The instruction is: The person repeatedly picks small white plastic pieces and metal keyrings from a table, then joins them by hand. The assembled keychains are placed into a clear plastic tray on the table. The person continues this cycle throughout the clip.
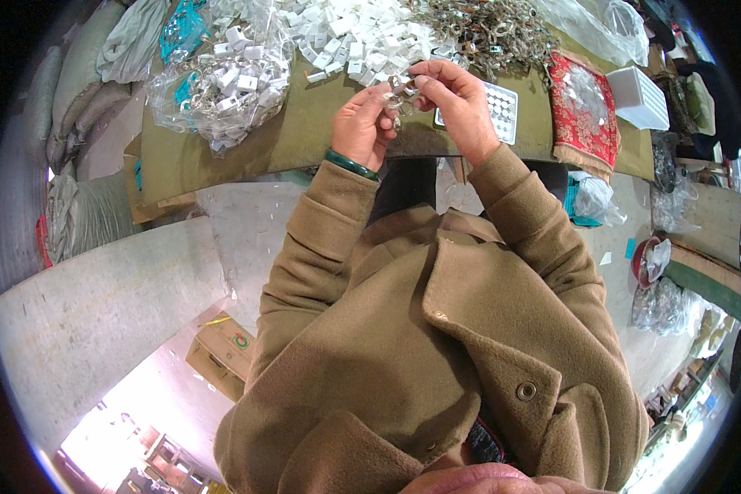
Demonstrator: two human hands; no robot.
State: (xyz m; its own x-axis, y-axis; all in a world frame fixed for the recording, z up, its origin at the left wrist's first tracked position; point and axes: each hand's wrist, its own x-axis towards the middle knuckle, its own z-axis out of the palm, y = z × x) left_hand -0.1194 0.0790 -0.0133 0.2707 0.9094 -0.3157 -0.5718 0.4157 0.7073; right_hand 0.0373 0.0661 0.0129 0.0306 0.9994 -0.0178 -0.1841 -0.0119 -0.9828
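Observation:
Both of my hands meet above the front part of a green-covered table (321, 123). My left hand (361, 125) is closed, pinching a small shiny piece (393, 100) that looks like metal with clear parts. My right hand (459, 103) pinches the same piece from the other side; its exact kind is too small to make out. Just beyond the fingers lies a heap of small white plastic pieces (346, 37). To its right spreads a pile of small brownish metal-looking loops (494, 29). Beside my right hand rests a white tray (510, 130) with several round white pieces.
A clear plastic bag (222, 90) full of white pieces with shiny loops lies at left on the table. Further right are a red patterned cloth (576, 99) and a white ridged container (638, 97). Stuffed sacks (90, 74) stand far left; a cardboard box (222, 350) sits behind on the floor.

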